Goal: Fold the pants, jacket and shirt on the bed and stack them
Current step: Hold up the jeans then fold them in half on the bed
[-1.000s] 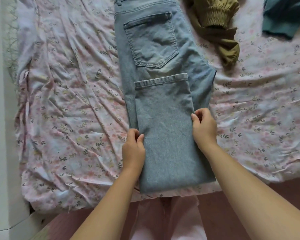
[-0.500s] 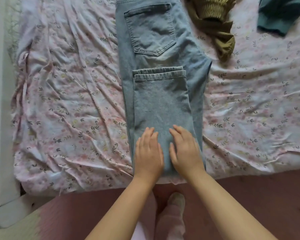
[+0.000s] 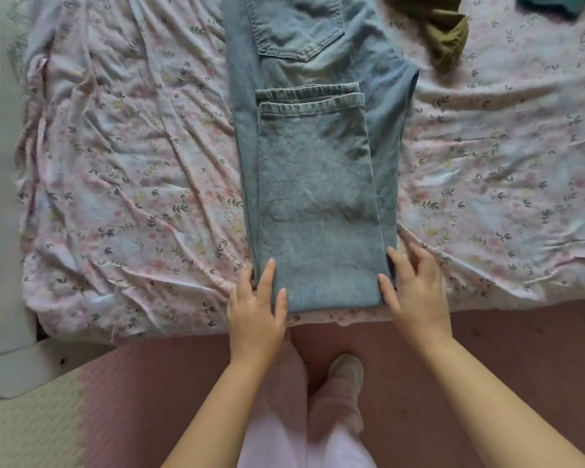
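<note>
Loosely spread, both hands (image 3: pixel 255 310) (image 3: pixel 414 292) flank the folded jeans (image 3: pixel 318 214).

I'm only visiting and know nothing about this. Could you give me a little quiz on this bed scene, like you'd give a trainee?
1. True or false: the jeans are folded so that the leg hems lie just below the back pocket.
2. Where are the left hand and right hand? A: open, at the near corners of the folded jeans. B: gripping the waistband. C: raised clear of the bed.
3. Fill in: the crumpled garment to the right of the jeans is ____ in colour.
Key: 1 true; 2 A; 3 olive green.
</note>
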Available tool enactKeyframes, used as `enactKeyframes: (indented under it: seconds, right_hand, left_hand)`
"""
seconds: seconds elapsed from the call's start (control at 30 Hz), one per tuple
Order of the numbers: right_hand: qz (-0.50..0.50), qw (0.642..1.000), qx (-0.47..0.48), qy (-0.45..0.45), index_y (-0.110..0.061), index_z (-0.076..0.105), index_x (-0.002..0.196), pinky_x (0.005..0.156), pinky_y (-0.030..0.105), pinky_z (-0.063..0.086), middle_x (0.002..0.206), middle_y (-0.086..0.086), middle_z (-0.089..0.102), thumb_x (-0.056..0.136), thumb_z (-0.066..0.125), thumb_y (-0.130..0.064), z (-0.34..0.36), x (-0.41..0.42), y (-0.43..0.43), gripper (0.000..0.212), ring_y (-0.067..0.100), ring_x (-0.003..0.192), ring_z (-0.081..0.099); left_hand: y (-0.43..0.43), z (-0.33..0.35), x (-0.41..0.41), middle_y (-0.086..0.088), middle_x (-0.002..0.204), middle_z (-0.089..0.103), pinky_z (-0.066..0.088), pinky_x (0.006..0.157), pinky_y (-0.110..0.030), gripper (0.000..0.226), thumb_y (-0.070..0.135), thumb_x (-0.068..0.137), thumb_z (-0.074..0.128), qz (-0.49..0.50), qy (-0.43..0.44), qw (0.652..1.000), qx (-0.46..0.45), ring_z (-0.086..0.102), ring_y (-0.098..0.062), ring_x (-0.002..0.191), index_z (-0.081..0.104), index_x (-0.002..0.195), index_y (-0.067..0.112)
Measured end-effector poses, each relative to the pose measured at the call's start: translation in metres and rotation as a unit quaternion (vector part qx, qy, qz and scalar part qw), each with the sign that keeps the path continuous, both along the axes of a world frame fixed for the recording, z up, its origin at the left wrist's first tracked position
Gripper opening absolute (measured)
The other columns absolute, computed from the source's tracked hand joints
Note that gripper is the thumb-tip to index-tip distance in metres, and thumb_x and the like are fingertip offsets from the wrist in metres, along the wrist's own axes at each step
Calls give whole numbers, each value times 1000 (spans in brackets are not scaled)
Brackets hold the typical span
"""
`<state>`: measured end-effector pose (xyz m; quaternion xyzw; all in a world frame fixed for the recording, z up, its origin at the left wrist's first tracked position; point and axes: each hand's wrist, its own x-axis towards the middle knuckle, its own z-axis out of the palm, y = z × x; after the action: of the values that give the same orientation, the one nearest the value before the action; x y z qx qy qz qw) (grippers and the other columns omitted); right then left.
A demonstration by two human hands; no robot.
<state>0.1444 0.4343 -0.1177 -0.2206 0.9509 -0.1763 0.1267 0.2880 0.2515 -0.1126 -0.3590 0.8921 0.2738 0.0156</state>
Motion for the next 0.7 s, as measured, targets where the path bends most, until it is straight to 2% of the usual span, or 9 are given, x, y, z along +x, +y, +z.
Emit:
enactKeyframes:
  seconds: [0.1, 0.13, 0.2, 0.27, 0.33, 0.4, 0.47, 0.6, 0.7]
  right_hand:
    - [-89, 984, -88, -125, -18, 47, 131, 86, 39, 46, 109, 5, 42, 86, 61, -23, 15, 9, 2, 47, 21, 95, 50]
    - [-114, 972, -116, -169, -22, 44, 132, 84, 33, 44, 108, 2, 40, 85, 63, -21, 18, 10, -1, 51, 12, 88, 49]
    - [-145, 952, -154, -223, -26, 41, 133, 83, 27, 40, 111, 1, 42, 83, 65, -19, 22, 10, -8, 56, 2, 83, 46]
    - [-187, 921, -204, -276, -28, 39, 134, 88, 32, 44, 124, 3, 45, 83, 66, -16, 27, 8, -14, 59, 9, 99, 51]
    - [-219, 888, -236, -328, -26, 37, 135, 87, 35, 49, 128, 6, 48, 84, 64, -11, 37, 4, -15, 59, 17, 107, 52]
    - [-211, 886, -231, -343, -23, 40, 131, 72, 27, 50, 117, 8, 53, 85, 61, -7, 52, 0, -12, 53, 13, 90, 55]
    - [-190, 893, -230, -336, -23, 45, 123, 65, 23, 47, 111, 6, 53, 86, 60, -7, 71, -2, -8, 43, 8, 82, 53]
    - [-187, 884, -269, -332, -23, 49, 115, 70, 25, 45, 110, 4, 52, 85, 59, -5, 110, 11, 3, 36, 15, 91, 54]
    - [-183, 886, -272, -327, -22, 50, 115, 69, 18, 43, 106, 0, 53, 85, 59, -3, 146, 35, 22, 36, 10, 90, 54]
  left_hand:
    - [-5, 13, 1, -1, 128, 46, 38, 94, -26, 45, 32, 91, 52, 64, 39, 983, 169, 46, -11, 112, 42, 135, 34]
    - [-7, 14, 0, 4, 129, 46, 37, 97, -24, 45, 27, 91, 55, 85, 52, 971, 219, 45, -7, 115, 42, 132, 39]
    - [-8, 19, -2, 10, 132, 47, 40, 103, -31, 44, 22, 89, 57, 133, 81, 940, 305, 46, -8, 121, 43, 121, 49]
    - [-5, 29, -7, 10, 132, 48, 42, 103, -37, 42, 20, 90, 57, 172, 93, 913, 359, 47, -10, 121, 45, 114, 53]
    - [0, 42, -10, 11, 127, 49, 42, 103, -38, 39, 16, 90, 56, 204, 113, 897, 375, 47, -11, 121, 48, 113, 46]
    - [4, 59, -13, 12, 125, 48, 39, 106, -36, 37, 11, 90, 55, 216, 136, 891, 376, 44, -11, 125, 50, 116, 37]
    - [7, 79, -13, 13, 127, 47, 38, 107, -37, 36, 12, 91, 54, 218, 146, 886, 382, 42, -10, 127, 50, 120, 34]
    - [15, 117, 0, 10, 128, 48, 42, 103, -36, 35, 14, 92, 54, 222, 151, 880, 392, 45, -11, 124, 51, 122, 31]
    - [33, 147, 25, 8, 127, 51, 43, 101, -32, 33, 15, 90, 56, 224, 141, 884, 386, 48, -10, 120, 53, 120, 29]
